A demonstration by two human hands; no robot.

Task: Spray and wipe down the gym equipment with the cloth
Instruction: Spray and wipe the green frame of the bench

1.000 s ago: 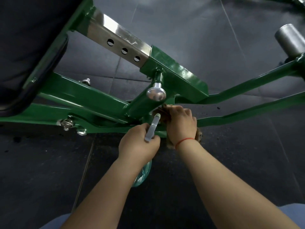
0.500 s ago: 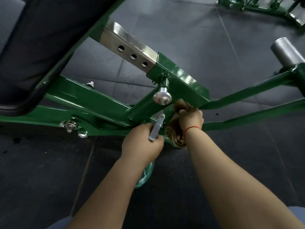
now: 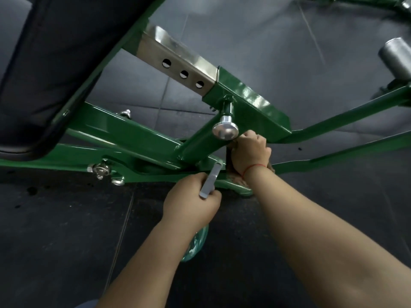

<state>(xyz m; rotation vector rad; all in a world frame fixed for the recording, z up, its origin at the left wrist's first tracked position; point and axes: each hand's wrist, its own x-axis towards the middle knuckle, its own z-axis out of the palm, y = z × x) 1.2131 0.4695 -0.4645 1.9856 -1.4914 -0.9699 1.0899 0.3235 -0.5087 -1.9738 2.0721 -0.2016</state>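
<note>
This place is a gym. The green steel frame (image 3: 124, 130) of a training machine fills the view, with a black padded cushion (image 3: 55, 52) fixed on it at the upper left. A chrome square tube (image 3: 178, 61) with three round holes goes into a green sleeve, and a shiny pull-pin knob (image 3: 225, 131) sits just below. At the right a chrome peg (image 3: 398, 58) stands out from the frame. The floor (image 3: 55, 230) is dark rubber tiles with visible seams. Part of another green machine (image 3: 355, 1) shows at the top right.
</note>
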